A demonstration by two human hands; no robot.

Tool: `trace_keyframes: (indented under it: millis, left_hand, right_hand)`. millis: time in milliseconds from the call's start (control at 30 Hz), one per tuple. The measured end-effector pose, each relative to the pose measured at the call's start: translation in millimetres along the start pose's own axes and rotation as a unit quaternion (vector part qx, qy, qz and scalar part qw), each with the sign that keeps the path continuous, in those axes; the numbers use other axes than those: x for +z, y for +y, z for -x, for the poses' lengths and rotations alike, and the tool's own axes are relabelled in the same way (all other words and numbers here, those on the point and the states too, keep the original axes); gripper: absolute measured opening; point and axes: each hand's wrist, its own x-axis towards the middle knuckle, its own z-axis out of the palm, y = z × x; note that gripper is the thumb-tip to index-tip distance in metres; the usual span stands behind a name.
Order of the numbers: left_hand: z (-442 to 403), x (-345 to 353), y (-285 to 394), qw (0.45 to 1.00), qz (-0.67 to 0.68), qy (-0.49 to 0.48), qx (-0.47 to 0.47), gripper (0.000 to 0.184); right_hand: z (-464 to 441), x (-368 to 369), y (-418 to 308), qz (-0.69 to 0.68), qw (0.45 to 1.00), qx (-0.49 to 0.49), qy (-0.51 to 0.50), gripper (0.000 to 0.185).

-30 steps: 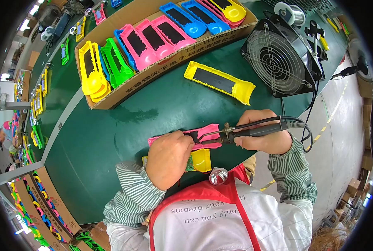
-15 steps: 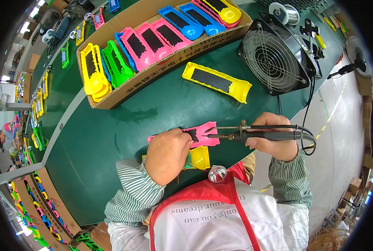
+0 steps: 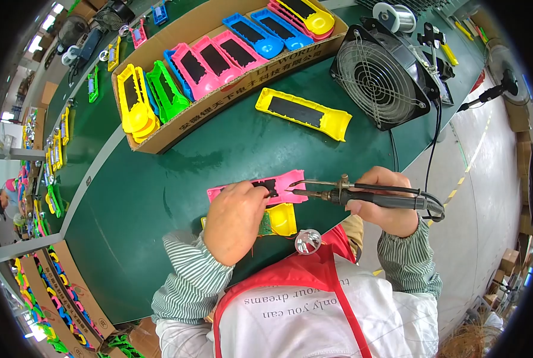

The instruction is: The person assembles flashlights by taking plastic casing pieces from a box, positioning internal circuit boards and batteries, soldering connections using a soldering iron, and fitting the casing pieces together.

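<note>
My right hand (image 3: 386, 203) is closed round a soldering iron (image 3: 368, 198) with a solder-feed tube clamped to it. The iron's tip points left, over the right end of a pink plastic housing (image 3: 292, 186) on the bench. My left hand (image 3: 235, 218) lies over the housing's left part, its fingers closed at the black strip (image 3: 270, 186) inside; the exact grip is partly hidden. Just below lies a yellow housing (image 3: 284, 219) with a green circuit board (image 3: 265, 224), partly under my left hand. A clear reflector cup (image 3: 308, 241) sits at the bench edge.
A cardboard box (image 3: 218, 98) of coloured housings stands at the back. Before it lies another yellow housing (image 3: 338, 124). A metal-grilled fan (image 3: 377, 77) and a solder spool (image 3: 395, 18) are at the back right. Further housings line the left bench; a person (image 3: 6, 197) is far left.
The view has shifted slightly, so the bench items sit a little further left. Both hands keep nearly the same pose, with the iron's tip still by the pink housing.
</note>
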Motion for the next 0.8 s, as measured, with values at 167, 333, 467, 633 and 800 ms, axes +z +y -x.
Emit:
trace_keyframes:
  millis: [167, 333, 467, 633, 800]
  left_hand:
    - [17.5, -34.0, -1.6, 0.997, -0.038, 0.072, 0.003, 0.013]
    - [10.0, -25.6, 4.0, 0.999, 0.004, 0.044, -0.025, 0.022]
    - [-6.0, 1.8, -2.2, 0.998, 0.051, -0.007, -0.038, 0.016]
    - [-10.9, 4.4, -2.6, 0.997, 0.069, -0.015, -0.036, 0.009]
    - [-14.6, -2.0, -5.5, 0.995, 0.077, -0.053, -0.044, 0.011]
  right_hand:
    - [2.7, -1.9, 0.4, 0.018, 1.000, -0.010, 0.006, 0.021]
    - [-2.2, 1.3, 3.8, -0.017, 1.000, 0.003, 0.005, 0.020]
    - [-6.1, 1.9, 0.0, -0.026, 0.999, 0.029, -0.007, 0.019]
    - [-13.7, 0.8, 2.5, -0.034, 0.998, 0.047, -0.037, 0.018]
    - [-26.9, -1.2, 4.9, -0.075, 0.986, 0.114, -0.091, 0.017]
